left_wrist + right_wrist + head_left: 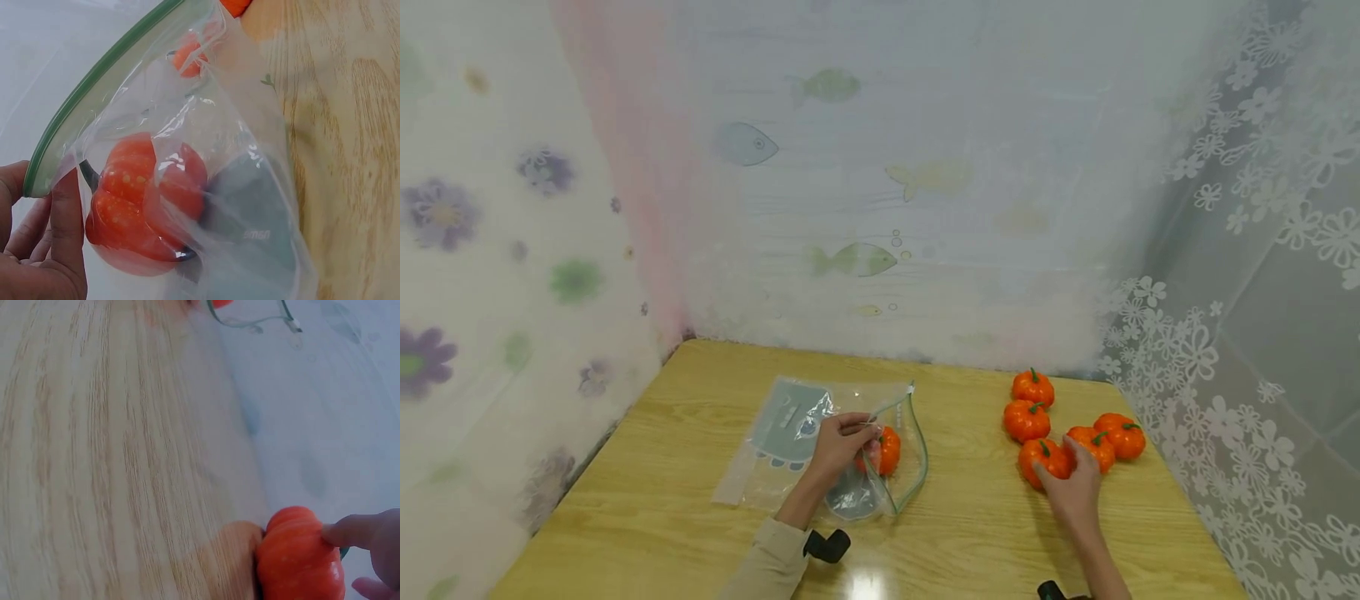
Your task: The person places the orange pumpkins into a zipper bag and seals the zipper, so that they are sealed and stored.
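A clear zip bag (pixel 760 483) with a green-edged mouth lies on the wooden table. My left hand (pixel 835 454) pinches the rim of its mouth, which gapes toward the right. Inside sits a small orange toy pumpkin (pixel 890 451) with a dark green stem, seen through the plastic in the left wrist view too. On the right side of the table, my right hand (pixel 1077 492) grips another orange pumpkin (pixel 1040 463), thumb on its near side. The right wrist view shows a digit pressed on this pumpkin (pixel 297 562); its other side is out of frame.
Beside the right hand sit more orange pumpkins: two behind it, one at the far back (pixel 1033 389) and one nearer (pixel 1026 421), and two to its right (pixel 1120 436). Patterned curtains (pixel 880 208) stand along the table's back and sides.
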